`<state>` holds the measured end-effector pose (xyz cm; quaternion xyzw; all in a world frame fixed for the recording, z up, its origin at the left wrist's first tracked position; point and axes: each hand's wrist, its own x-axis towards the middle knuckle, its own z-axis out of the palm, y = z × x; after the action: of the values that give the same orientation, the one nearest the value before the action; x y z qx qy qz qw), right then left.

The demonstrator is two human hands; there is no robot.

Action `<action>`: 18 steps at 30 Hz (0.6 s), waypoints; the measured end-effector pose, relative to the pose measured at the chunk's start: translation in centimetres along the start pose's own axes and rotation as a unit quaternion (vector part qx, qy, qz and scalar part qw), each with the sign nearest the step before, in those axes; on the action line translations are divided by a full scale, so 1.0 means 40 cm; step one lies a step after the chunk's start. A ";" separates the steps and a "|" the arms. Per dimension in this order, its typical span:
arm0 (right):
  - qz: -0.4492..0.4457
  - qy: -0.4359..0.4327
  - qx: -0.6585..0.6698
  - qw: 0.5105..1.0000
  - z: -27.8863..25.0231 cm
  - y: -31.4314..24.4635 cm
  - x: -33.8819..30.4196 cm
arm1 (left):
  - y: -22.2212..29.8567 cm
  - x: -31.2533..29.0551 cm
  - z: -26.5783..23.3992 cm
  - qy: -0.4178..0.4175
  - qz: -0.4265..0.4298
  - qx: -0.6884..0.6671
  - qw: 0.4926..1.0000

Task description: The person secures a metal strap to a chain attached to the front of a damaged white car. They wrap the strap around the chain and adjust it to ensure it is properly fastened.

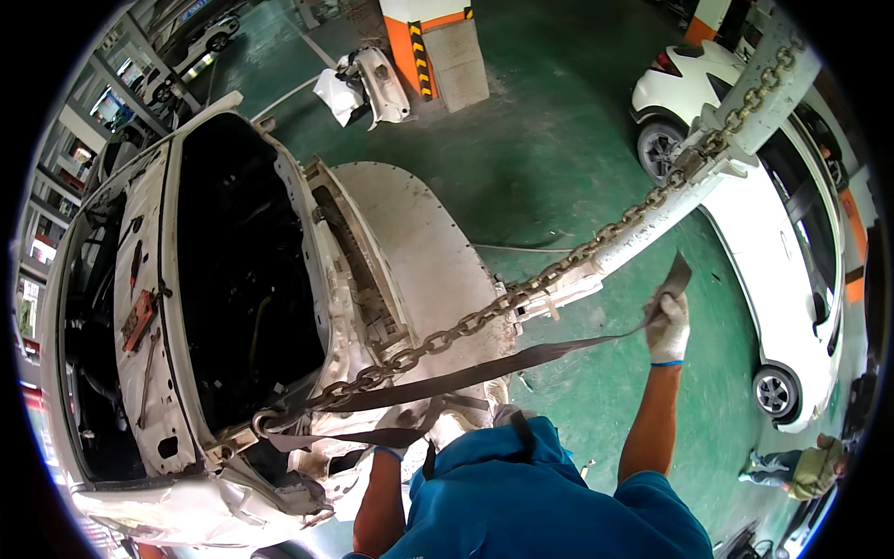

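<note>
My right hand (668,328), in a white knit glove, is raised at the right and closed round a long grey-brown webbing strap (521,358). A short tail of the strap stands up above that fist. Its long run reaches left to a metal ring (270,422) at the damaged car body's corner. Low in front of me, my left hand (449,429), also gloved, is closed on the strap's lower run; its fingers are partly hidden. A heavy rusty chain (559,273) rises from beside the ring to a grey pulling arm (643,219).
The stripped white car body (154,307) fills the left, with a red tool (139,319) on it. Behind the strap lies a pale metal platform (433,228). A white car (778,242) and another person (812,469) are at the right. A bumper piece (382,88) lies near an orange-striped pillar (403,47).
</note>
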<state>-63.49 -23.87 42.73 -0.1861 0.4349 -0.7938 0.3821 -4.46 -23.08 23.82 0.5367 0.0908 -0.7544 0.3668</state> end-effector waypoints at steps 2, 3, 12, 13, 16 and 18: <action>0.043 -0.064 -0.006 0.997 0.094 0.019 -0.027 | -0.022 0.114 -0.332 0.098 0.354 0.292 0.883; 0.060 -0.068 -0.033 0.995 0.114 0.008 -0.057 | -0.029 0.111 -0.334 0.138 0.351 0.313 0.872; 0.196 -0.366 -0.350 0.840 0.331 0.142 -0.211 | 0.052 -0.445 0.334 -0.103 0.214 0.485 0.842; 0.206 -0.419 -0.372 0.802 0.378 0.159 -0.232 | 0.068 -0.402 0.348 -0.187 0.263 0.479 0.816; 0.148 -0.566 -0.441 0.680 0.490 0.182 -0.291 | 0.069 -0.433 0.496 -0.199 0.285 0.306 0.886; 0.122 -0.602 -0.517 0.597 0.481 0.232 -0.302 | 0.087 -0.443 0.531 -0.130 0.234 0.287 0.920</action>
<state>-39.57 -28.18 46.09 -0.7330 0.4625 -0.0908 0.4905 -15.25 -28.74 48.87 0.5217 -0.3060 -0.7044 0.3717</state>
